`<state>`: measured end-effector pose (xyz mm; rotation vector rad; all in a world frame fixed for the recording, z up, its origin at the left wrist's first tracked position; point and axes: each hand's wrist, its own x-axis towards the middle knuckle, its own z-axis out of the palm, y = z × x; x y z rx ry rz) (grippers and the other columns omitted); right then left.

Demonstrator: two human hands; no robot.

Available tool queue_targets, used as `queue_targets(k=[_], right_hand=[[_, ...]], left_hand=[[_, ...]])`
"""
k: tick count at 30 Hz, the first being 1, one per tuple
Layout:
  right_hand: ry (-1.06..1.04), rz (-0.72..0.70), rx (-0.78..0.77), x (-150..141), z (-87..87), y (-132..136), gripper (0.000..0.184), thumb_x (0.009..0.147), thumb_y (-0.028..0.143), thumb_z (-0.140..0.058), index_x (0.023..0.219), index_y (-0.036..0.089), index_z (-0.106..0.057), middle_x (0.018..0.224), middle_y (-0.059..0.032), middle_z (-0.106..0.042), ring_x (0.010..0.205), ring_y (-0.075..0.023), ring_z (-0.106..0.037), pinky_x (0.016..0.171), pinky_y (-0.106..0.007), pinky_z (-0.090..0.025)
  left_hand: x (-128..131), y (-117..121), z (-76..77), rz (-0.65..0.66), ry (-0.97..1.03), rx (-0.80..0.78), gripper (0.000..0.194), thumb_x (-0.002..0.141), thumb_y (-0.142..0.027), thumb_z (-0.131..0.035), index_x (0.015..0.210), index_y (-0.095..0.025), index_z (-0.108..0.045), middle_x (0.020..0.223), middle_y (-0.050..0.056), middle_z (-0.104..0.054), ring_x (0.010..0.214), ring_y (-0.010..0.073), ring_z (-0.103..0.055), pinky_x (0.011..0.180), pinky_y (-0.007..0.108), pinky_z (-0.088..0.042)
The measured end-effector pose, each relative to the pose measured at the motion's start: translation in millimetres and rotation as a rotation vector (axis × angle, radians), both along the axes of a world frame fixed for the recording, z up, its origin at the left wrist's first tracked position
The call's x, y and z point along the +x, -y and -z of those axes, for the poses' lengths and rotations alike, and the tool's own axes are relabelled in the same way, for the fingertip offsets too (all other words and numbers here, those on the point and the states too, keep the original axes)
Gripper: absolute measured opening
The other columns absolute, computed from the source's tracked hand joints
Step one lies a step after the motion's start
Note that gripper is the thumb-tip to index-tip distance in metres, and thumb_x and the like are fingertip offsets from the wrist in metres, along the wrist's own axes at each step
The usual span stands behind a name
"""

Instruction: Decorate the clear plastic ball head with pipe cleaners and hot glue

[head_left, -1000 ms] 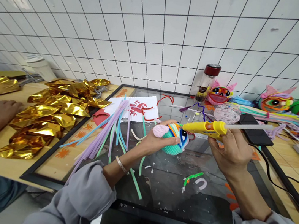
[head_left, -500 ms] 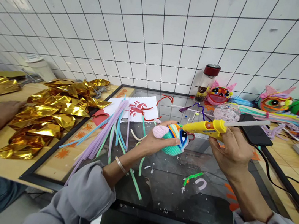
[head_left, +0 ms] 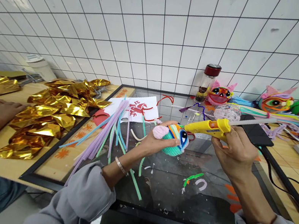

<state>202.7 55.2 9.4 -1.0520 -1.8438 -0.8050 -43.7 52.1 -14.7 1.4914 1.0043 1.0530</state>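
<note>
My left hand [head_left: 156, 141] is closed round a teal pipe-cleaner animal head [head_left: 172, 149], which has a big black-and-white eye, orange and blue bands and a pink tuft at its left. My thumb presses on its near side. In my right hand [head_left: 236, 152] is a yellow hot glue gun [head_left: 207, 127], its tip pointing left and touching or nearly touching the top of the head. A long whitish glue stick [head_left: 254, 121] juts from the gun's back end. My wrapped fingers hide the gun's handle.
Pastel pipe cleaners [head_left: 105, 131] lie left of my left hand, beside a white paper with a red design [head_left: 138, 109]. Gold foil [head_left: 51, 110] and a co-worker's hands [head_left: 2, 111] are farther left. Back right are a glass bottle [head_left: 207, 83], finished heads [head_left: 275, 101] and a black phone [head_left: 257, 133].
My right hand and the glue gun have shifted slightly right, and the gun's back end has lifted a little. My left hand stays nearly still. The co-worker's hands have come together.
</note>
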Motion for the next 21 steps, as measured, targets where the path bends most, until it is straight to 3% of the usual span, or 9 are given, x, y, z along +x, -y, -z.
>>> queue_targets(k=[9,13,18,21], right_hand=[[-0.002,-0.057,0.05,-3,-1.5,0,0.015,0.079,0.014,-0.058,0.094,0.019,-0.059,0.082,-0.0064,-0.066,0.073,-0.0198,-0.063,0.06,-0.029,-0.047],[-0.069,-0.1,-0.033,-5,-5.2,3,0.01,0.079,0.015,-0.057,0.079,0.023,-0.052,0.076,-0.0045,-0.062,0.07,-0.0189,-0.06,0.058,-0.029,-0.044],[-0.242,-0.055,-0.215,-4,-12.6,4,0.033,0.077,0.022,-0.06,0.062,0.026,-0.03,0.058,0.0025,-0.043,0.054,-0.0141,-0.045,0.052,-0.028,-0.033],[-0.342,0.015,-0.363,2,-11.7,-1,0.038,0.074,0.032,-0.062,0.059,0.026,-0.028,0.059,0.0034,-0.038,0.054,-0.0133,-0.04,0.052,-0.029,-0.03]], left_hand=[[0,0,1.9,0.005,0.014,-0.02,0.068,0.07,-0.034,-0.079,0.131,-0.021,-0.052,0.116,0.006,-0.065,0.101,0.0201,-0.062,0.089,0.032,-0.051],[-1,-1,5.0,0.002,0.02,-0.024,0.068,0.07,-0.034,-0.079,0.131,-0.023,-0.052,0.117,0.005,-0.065,0.102,0.0199,-0.061,0.091,0.033,-0.05],[-1,-2,5.7,-0.001,0.011,-0.021,0.068,0.07,-0.036,-0.08,0.132,-0.025,-0.052,0.117,0.005,-0.065,0.103,0.0208,-0.061,0.091,0.034,-0.05],[-2,-2,4.8,0.003,0.014,-0.017,0.069,0.069,-0.036,-0.08,0.132,-0.024,-0.053,0.117,0.006,-0.065,0.104,0.0216,-0.061,0.092,0.035,-0.05]])
